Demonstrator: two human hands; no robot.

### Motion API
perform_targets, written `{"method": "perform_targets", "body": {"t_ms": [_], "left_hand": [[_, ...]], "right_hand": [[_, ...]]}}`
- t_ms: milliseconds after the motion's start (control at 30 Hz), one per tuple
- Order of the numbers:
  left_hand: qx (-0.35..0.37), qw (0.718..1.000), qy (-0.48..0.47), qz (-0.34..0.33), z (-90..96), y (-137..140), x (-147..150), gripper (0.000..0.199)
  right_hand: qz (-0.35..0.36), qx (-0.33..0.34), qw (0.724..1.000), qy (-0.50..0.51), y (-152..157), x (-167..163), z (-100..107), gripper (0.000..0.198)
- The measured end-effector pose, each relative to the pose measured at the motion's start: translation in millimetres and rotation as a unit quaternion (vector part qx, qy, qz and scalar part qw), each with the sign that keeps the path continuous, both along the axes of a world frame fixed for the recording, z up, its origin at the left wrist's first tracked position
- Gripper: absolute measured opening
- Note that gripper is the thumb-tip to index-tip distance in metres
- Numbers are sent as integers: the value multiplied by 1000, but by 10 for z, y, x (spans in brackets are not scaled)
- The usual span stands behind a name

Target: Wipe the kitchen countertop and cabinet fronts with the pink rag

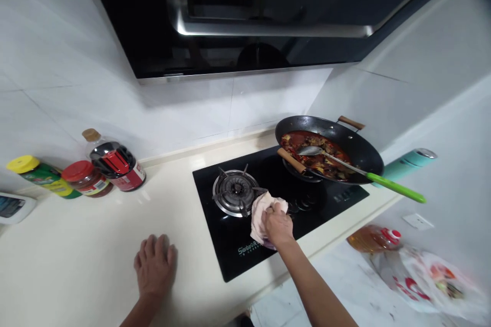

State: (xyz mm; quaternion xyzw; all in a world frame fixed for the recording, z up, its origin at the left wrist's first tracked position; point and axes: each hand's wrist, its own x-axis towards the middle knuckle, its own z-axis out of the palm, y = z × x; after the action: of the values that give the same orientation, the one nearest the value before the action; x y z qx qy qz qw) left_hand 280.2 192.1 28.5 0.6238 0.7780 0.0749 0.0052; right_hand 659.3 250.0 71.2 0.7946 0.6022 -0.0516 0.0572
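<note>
My right hand point(276, 220) is closed on a pale pink cloth point(261, 209), pressing it onto the black glass gas stove point(220, 245). The cloth lies just in front of the left burner point(236, 190), close to one of its pan supports. Part of the cloth is hidden under my fingers. Flat on the cream countertop point(95, 245), left of the stove, rests my left hand point(154, 266), fingers stretched out and holding nothing. On the right burner stands a black wok point(364, 158) of red, saucy food, with a green-handled metal spatula point(395, 187) laid across it.
A dark sauce bottle point(117, 163), a red-lidded jar point(87, 179) and a green, yellow-capped container point(46, 176) stand at the left by the wall. The range hood point(261, 46) hangs overhead. An oil bottle point(372, 238) and plastic bags point(429, 281) are on the floor, right.
</note>
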Motion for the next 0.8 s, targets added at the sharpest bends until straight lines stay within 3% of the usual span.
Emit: {"method": "perform_targets", "body": {"t_ms": [267, 400, 500, 600, 800], "left_hand": [[46, 999, 12, -23, -107, -11, -51, 52], [44, 999, 10, -20, -111, -14, -50, 51], [32, 999, 14, -12, -102, -7, -42, 51], [8, 1000, 12, -2, -65, 0, -27, 51], [5, 1000, 13, 4, 14, 9, 3, 52]], "right_hand": [[-20, 19, 999, 18, -712, -513, -111, 48], [13, 85, 994, 63, -988, -785, -259, 54], [40, 138, 984, 107, -1023, -935, -370, 62], [100, 160, 967, 173, -935, -1069, -391, 52], [254, 125, 910, 301, -772, -1299, -286, 49]]}}
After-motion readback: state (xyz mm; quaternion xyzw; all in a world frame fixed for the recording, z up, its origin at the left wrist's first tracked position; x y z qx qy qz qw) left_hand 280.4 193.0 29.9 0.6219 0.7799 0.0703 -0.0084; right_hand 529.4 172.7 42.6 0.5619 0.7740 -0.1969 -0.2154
